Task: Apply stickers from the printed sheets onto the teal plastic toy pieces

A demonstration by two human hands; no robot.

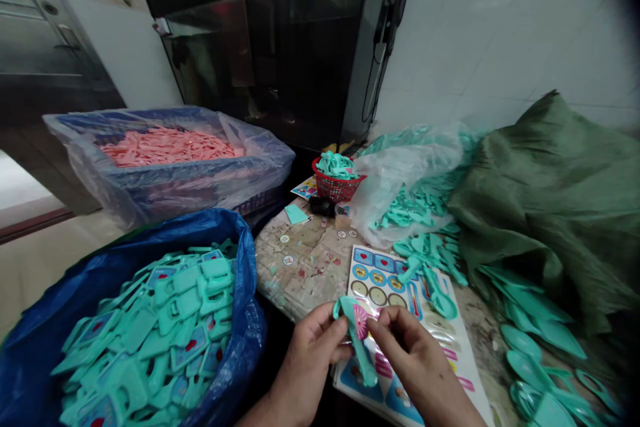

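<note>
Our left hand (pixel 315 347) pinched a teal plastic toy piece (pixel 364 363) above the sticker sheet (pixel 390 277) on the worktop (pixel 310 260), steadying it; our right hand (pixel 413 353) pinched its round pink sticker (pixel 360 321).

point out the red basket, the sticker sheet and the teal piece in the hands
red basket (pixel 336 191), head view, its front wall
sticker sheet (pixel 379 278), head view, its upper left part
teal piece (pixel 363 355), head view, its lower stem

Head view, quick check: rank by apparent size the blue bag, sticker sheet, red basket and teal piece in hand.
1. blue bag
2. sticker sheet
3. red basket and teal piece: they look alike, and the piece is nearer the camera, so unranked.
</note>
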